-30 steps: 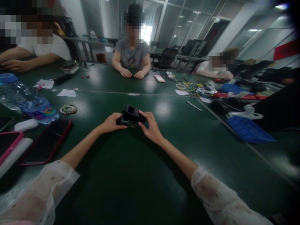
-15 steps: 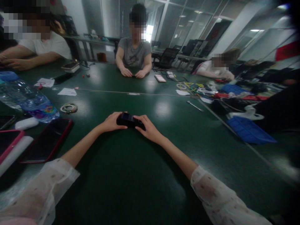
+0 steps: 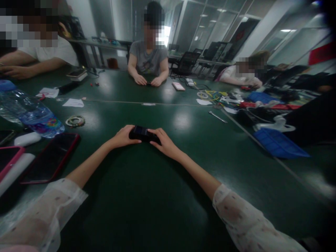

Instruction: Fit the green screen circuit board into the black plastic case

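A small black device (image 3: 142, 132) with a dark screen lies on the green table (image 3: 147, 182), straight ahead. Its left end is gripped by my left hand (image 3: 123, 137), fingers behind and thumb along the front. My right hand (image 3: 165, 144) grips the right end in the same way. The two hands are apart, with the middle of the device showing between them. Fingertips behind the device are partly hidden.
To the left are a water bottle (image 3: 39, 117), a red-edged phone (image 3: 54, 157) and a coiled bracelet (image 3: 75, 121). A wrench (image 3: 217, 117), a blue tray (image 3: 279, 143) and cables (image 3: 210, 94) lie to the right. A person (image 3: 148, 57) sits opposite; two more sit at the sides.
The whole view has shifted slightly, so most things appear a little further left. Both hands keep their hold on the black device.
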A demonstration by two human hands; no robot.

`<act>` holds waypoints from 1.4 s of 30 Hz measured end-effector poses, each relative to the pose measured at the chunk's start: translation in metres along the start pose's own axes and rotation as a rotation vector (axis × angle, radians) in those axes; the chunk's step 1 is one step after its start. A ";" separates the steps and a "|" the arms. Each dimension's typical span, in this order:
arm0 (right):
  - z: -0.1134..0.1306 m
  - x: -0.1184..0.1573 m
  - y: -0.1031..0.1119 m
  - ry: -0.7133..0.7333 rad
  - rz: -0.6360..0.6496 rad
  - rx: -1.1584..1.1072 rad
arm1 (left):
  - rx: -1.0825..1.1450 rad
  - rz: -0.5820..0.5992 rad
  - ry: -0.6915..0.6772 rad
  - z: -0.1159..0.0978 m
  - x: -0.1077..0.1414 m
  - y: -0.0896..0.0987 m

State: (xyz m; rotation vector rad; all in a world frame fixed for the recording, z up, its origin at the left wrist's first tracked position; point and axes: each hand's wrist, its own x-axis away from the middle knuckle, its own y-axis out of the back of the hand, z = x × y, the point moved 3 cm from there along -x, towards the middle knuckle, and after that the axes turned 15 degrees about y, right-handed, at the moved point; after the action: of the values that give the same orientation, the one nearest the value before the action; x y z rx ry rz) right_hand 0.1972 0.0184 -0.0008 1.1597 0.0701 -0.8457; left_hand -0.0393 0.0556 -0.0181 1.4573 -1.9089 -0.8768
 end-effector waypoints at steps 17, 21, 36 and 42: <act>-0.002 0.000 -0.002 0.004 0.005 0.012 | -0.012 -0.009 -0.019 -0.002 0.000 0.001; -0.001 0.000 -0.001 -0.005 0.011 0.012 | 0.003 0.005 0.000 -0.002 0.001 0.001; 0.000 0.001 0.001 -0.017 0.024 -0.003 | 0.093 0.047 0.008 -0.001 -0.001 0.004; -0.001 0.001 0.000 -0.020 0.013 -0.018 | 0.096 0.051 0.029 -0.003 0.001 0.004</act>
State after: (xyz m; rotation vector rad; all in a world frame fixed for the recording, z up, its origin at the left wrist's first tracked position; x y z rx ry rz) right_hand 0.1983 0.0185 -0.0016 1.1330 0.0534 -0.8434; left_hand -0.0397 0.0551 -0.0131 1.4615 -1.9818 -0.7469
